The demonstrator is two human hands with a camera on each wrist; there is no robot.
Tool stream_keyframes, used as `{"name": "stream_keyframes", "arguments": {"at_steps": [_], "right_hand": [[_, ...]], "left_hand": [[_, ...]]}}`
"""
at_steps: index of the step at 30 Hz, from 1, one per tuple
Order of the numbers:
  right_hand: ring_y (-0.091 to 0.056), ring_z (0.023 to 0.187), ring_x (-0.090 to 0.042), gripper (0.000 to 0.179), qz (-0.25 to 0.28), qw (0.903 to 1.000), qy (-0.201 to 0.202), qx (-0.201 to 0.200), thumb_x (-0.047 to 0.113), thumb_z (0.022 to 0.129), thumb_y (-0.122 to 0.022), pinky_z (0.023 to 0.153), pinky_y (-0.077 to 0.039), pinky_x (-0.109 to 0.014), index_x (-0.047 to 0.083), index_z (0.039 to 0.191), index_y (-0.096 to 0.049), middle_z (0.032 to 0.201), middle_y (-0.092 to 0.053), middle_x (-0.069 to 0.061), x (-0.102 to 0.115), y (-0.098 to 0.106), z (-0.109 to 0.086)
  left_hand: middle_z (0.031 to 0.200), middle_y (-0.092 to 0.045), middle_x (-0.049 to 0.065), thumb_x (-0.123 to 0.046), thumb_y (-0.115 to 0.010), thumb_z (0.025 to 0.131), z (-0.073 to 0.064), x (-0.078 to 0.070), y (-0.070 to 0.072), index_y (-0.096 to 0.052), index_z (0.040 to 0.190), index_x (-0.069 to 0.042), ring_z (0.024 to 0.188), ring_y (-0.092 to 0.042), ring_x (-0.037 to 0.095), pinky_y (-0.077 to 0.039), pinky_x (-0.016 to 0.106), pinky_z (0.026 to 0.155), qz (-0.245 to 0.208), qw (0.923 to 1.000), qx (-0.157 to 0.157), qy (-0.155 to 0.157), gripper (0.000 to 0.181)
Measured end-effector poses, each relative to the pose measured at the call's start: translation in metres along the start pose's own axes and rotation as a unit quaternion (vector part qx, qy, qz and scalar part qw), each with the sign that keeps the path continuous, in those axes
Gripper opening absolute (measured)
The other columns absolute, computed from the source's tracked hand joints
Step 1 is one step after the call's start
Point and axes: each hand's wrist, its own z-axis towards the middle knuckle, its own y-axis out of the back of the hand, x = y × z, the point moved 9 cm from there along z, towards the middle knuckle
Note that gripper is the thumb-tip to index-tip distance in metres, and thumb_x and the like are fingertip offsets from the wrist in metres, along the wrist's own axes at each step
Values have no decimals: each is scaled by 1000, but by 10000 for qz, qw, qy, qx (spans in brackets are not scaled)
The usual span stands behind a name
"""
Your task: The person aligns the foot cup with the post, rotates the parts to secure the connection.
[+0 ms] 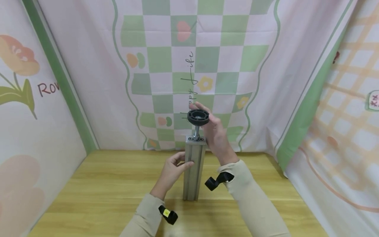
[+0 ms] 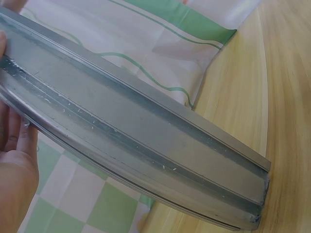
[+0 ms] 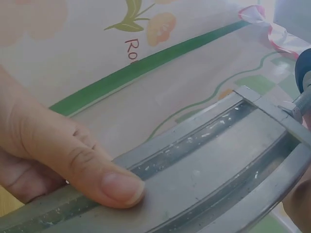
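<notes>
An aluminium profile [image 1: 192,174] stands upright on the wooden table, grooves running down its sides. A flat plate with screws caps it, and from this rises a threaded levelling foot [image 1: 198,117] with a round black pad facing up. My left hand [image 1: 174,168] grips the profile around its middle, thumb [image 3: 121,188] on the near face and fingers behind. The right hand [image 1: 217,138] is raised beside the top, its fingers largely straight behind and along the black pad's right rim. Its thumb is hidden. In the left wrist view the profile [image 2: 146,131] spans the frame diagonally.
The wooden table [image 1: 118,184] extends around the profile. Behind it hangs a green-and-white checked cloth [image 1: 207,59], with printed cloths at the left and right sides. Each sleeve carries a black wrist mount [image 1: 218,181]. Small pale flecks lie in the grooves.
</notes>
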Motion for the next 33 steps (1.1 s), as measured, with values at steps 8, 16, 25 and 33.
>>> {"name": "stream_keyframes", "arguments": {"at_steps": [8,16,25,33], "right_hand": [[-32,145,-31,50,118,9998,146,-49,39,104,-35,119,-8,-54,7,139,-49,150,-44,-21,0,1,0],[-42,137,-34,34,266,9984,32,-493,42,99,-48,118,-15,-51,22,127,-53,146,-51,-14,-4,6,-4],[-47,129,-30,29,-325,9954,294,-854,32,97,-49,113,-25,-44,19,122,-52,141,-53,-13,1,8,-9],[-51,123,-33,24,-829,9862,586,-1307,24,95,-53,103,-39,-39,21,119,-52,140,-51,-17,8,9,-18]], "left_hand": [[113,-67,7,-31,-80,88,0,0,1,-66,125,-11,112,-60,31,-50,36,102,35,10000,32,-21,45],[114,-67,7,-27,-80,88,1,2,1,-67,125,-11,110,-61,25,-50,36,101,36,10000,-13,43,42],[111,-67,7,-19,-79,89,1,0,2,-67,124,-8,108,-61,24,-50,36,101,-94,9999,-75,106,38],[112,-68,7,-29,-80,87,0,0,0,-67,124,-10,109,-62,24,-50,35,102,-31,10000,-39,43,44]]}}
